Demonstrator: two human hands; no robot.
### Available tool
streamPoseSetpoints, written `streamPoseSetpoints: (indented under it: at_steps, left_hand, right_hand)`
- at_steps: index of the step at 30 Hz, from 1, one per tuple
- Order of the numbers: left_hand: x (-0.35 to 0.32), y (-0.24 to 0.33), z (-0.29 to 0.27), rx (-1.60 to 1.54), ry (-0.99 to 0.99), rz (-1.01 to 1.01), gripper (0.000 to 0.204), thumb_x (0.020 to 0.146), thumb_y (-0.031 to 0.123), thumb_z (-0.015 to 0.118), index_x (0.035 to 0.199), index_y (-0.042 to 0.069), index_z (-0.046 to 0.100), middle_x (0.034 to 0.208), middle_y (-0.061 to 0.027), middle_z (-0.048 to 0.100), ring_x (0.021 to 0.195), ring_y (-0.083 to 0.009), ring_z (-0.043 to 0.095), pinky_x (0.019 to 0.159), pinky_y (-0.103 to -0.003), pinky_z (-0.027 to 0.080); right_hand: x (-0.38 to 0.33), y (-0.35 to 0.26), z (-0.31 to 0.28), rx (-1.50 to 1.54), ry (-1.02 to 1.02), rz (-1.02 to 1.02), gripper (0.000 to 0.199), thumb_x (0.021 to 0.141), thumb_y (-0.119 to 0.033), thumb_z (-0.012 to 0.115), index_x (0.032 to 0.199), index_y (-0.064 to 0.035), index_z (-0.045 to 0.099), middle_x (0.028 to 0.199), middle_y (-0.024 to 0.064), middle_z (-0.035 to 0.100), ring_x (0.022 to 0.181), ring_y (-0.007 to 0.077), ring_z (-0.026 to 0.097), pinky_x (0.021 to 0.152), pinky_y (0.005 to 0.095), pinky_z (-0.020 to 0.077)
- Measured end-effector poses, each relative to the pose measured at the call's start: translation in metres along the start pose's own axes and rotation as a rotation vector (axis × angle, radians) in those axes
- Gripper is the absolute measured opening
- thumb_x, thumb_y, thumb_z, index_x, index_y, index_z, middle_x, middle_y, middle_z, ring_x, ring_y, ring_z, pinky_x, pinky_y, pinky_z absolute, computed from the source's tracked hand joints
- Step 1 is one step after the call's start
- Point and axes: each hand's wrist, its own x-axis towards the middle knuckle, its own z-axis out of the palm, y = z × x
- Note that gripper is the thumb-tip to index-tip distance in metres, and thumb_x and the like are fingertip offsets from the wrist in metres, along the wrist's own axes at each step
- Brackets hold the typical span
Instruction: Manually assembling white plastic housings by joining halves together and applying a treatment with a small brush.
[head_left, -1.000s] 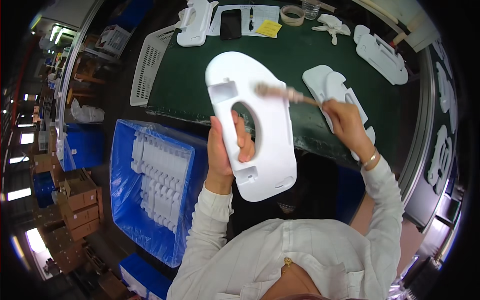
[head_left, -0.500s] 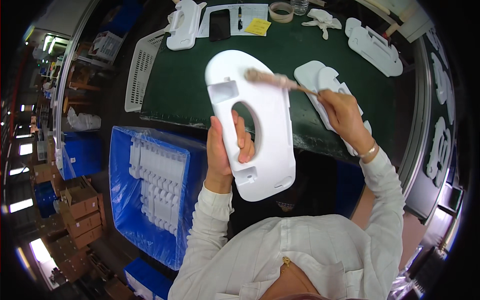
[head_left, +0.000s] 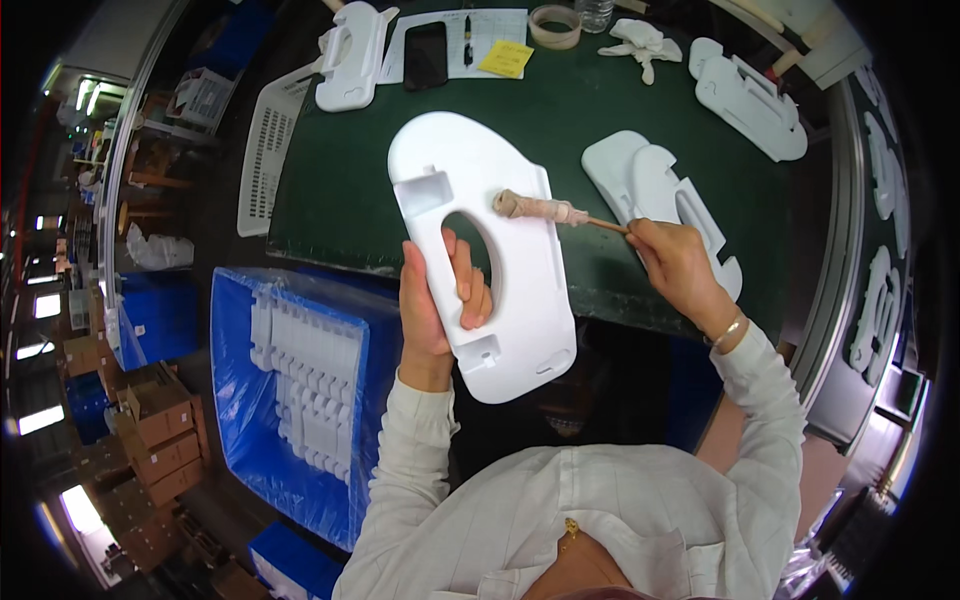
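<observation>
My left hand [head_left: 440, 300] grips a large white plastic part [head_left: 530, 290] by one side of its oval opening, fingers curled through the hole. The part is tilted up, its broad face towards me, with square recesses at both ends of the opening. In my right hand [head_left: 683, 268] is the thin handle of a stick with a cloth-wrapped head [head_left: 535, 207]. That wrapped head lies against or just over the part's face, right of the upper recess. Beyond my right hand, white parts [head_left: 655, 185] lie on the green table [head_left: 400, 215].
A blue bin [head_left: 290, 470] lined with clear plastic, holding rows of white parts, stands at the left. On the table's far side are another white part [head_left: 352, 60], a phone [head_left: 426, 57], a tape roll [head_left: 555, 27] and a crumpled white cloth [head_left: 642, 45]. A white basket [head_left: 268, 150] adjoins the table.
The wrapped stick head has moved down the part's face, my right hand lowering with it. The white part sits slightly further left in view, still in my left hand.
</observation>
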Motion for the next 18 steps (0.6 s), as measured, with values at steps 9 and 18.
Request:
streamPoseSetpoints:
  at_steps: [9, 18]
  left_hand:
    - [0.009, -0.023, -0.001, 0.115, -0.067, -0.112, 0.048, 0.098, 0.053, 0.03, 0.102, 0.006, 0.041, 0.063, -0.005, 0.043, 0.038, -0.0145, 0.041, 0.037, -0.027, 0.037]
    - [0.029, -0.011, -0.003, -0.046, 0.063, 0.004, 0.05, 0.1, 0.051, 0.028, 0.104, 0.005, 0.044, 0.066, -0.0048, 0.043, 0.039, -0.0125, 0.04, 0.037, -0.026, 0.036]
  right_hand:
    - [0.125, 0.118, 0.026, -0.139, 0.352, 0.303, 0.016, 0.096, -0.018, 0.049, 0.092, -0.0061, 0.058, 0.068, 0.0188, 0.059, 0.064, 0.0372, 0.061, 0.055, 0.0425, 0.0447]
    - [0.22, 0.201, 0.058, -0.632, 0.329, 0.319, 0.014, 0.082, -0.009, 0.054, 0.085, -0.0032, 0.066, 0.083, 0.0216, 0.067, 0.077, 0.0388, 0.067, 0.065, 0.0464, 0.0542]
